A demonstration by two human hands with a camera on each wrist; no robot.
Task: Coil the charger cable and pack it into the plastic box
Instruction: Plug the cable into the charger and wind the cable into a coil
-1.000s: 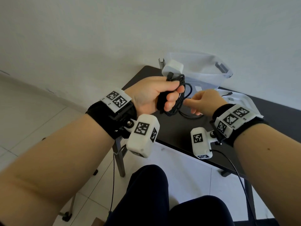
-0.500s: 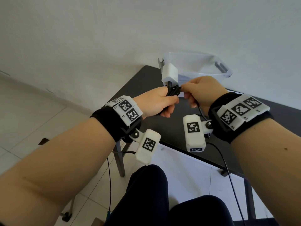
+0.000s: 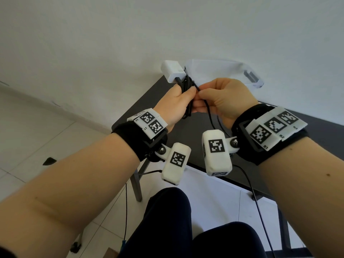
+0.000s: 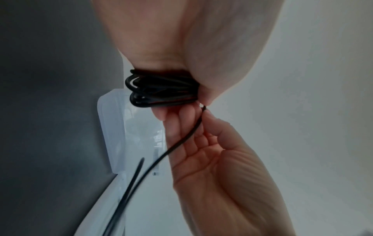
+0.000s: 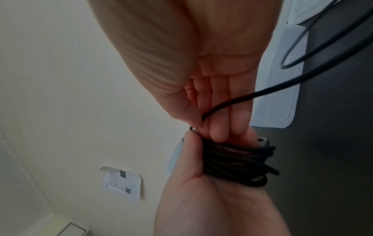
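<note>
My left hand [image 3: 178, 103] grips a bundle of coiled black cable [image 4: 161, 89] in its fist, raised above the dark table [image 3: 186, 138]. The white charger block [image 3: 173, 71] sticks up from the top of that fist. My right hand [image 3: 221, 97] pinches the loose strand of cable [image 5: 232, 102] right beside the bundle; its free end trails down toward the table. The clear plastic box [image 3: 242, 71] stands at the far edge of the table, behind both hands. The box's lid [image 4: 121, 135] lies flat below the hands.
A white wall rises right behind the table, with a paper label [image 5: 121, 182] stuck on it. Tiled floor [image 3: 37, 136] lies to the left. My knees [image 3: 167, 220] are under the table's near edge. Thin black wrist-camera leads [image 3: 256, 202] hang from both wrists.
Both hands have risen and come together. The right hand moved from under the bundle to pinch the loose strand beside it. The charger block now tilts up to the left.
</note>
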